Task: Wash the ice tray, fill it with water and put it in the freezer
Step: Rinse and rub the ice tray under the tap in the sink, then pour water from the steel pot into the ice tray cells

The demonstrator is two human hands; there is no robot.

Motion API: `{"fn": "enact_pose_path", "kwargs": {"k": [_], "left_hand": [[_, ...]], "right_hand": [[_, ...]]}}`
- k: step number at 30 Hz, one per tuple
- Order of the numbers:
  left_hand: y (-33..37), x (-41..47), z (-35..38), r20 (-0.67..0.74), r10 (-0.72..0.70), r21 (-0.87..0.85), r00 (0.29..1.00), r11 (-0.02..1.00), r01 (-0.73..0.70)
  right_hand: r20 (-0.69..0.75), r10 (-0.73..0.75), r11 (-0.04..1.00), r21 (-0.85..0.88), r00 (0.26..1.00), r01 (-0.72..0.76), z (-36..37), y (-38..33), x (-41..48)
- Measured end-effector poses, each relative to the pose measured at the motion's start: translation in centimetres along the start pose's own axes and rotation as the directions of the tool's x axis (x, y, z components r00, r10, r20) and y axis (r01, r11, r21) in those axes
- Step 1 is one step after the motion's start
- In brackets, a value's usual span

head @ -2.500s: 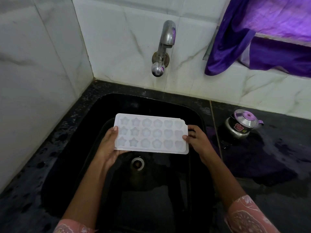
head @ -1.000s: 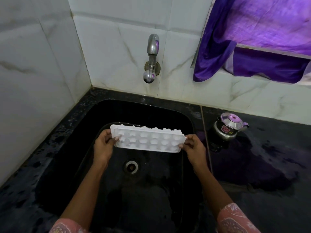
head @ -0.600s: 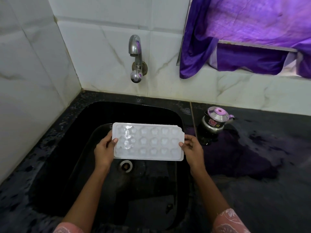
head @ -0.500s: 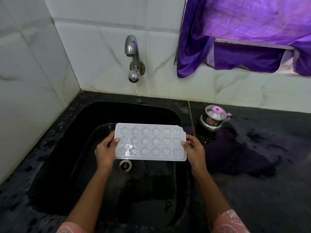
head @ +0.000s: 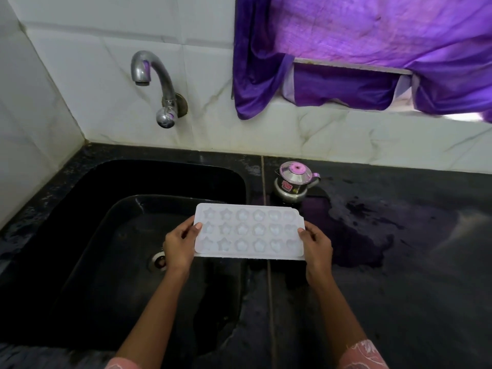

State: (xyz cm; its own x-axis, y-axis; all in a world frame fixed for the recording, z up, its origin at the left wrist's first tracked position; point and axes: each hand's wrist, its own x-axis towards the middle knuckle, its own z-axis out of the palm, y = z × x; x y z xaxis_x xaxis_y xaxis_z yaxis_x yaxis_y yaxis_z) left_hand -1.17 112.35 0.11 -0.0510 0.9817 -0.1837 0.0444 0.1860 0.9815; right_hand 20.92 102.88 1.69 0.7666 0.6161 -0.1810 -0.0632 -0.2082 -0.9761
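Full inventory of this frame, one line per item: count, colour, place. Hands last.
ice tray: 1, translucent white, held level over the sink's right edge, cavities up
tap: 1, chrome, on the back wall above the sink, no water running
sink: 1, black, left half of the frame
drain: 1, metal, on the sink floor beside the left hand
counter: 1, black, right of the sink
small lidded pot: 1, steel, on the counter behind the tray
curtain: 1, purple, upper right
wall tiles: white marbled, behind and left of the sink
sleeves: 2, pink patterned, bottom edge
left hand: 1, grips the tray's left end
right hand: 1, grips the tray's right end
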Motion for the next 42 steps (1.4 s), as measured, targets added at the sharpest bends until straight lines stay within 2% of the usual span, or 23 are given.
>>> {"fn": "enact_pose_path", "kwargs": {"k": [12,17,27,33,36,39,42], "left_hand": [[-0.9,-2.8,7.7,-0.005,-0.054,-0.001,0.999,0.999,0.054],[-1.0,-2.8,9.6,0.041,-0.064,-0.007,0.997,0.998,0.064],[-1.6,-2.8,10.4,0.051,-0.071,-0.017,0.996,0.997,0.072],[-1.3,-2.5,10.1,0.091,-0.054,0.049,0.994,0.998,0.050],[-1.3,-2.3,10.2,0.026,-0.006,0.186,1.000,0.982,0.001],[-0.6,-1.8,10.9,-0.058,0.174,0.336,0.983,0.931,-0.145],[1.0,-1.4,12.5,0.010,0.317,0.408,0.948,0.865,-0.294]], "right_hand": [[-0.090,0.013,0.985,-0.172,0.996,-0.028,-6.6,0.7,4.4],[-0.107,-0.003,0.974,-0.226,0.994,-0.021,-8.0,0.5,5.9],[-0.061,0.026,0.959,-0.281,0.998,-0.042,-9.0,0.3,6.9],[-0.035,0.020,0.951,-0.308,0.999,-0.030,-9.5,0.5,6.9],[-0.023,-0.036,0.918,-0.396,0.999,0.024,-9.7,0.3,6.8],[-0.042,-0.170,0.853,-0.507,0.985,0.125,-9.8,-0.1,7.2],[0.008,-0.269,0.816,-0.529,0.963,0.233,-9.2,-1.2,8.0]]}}
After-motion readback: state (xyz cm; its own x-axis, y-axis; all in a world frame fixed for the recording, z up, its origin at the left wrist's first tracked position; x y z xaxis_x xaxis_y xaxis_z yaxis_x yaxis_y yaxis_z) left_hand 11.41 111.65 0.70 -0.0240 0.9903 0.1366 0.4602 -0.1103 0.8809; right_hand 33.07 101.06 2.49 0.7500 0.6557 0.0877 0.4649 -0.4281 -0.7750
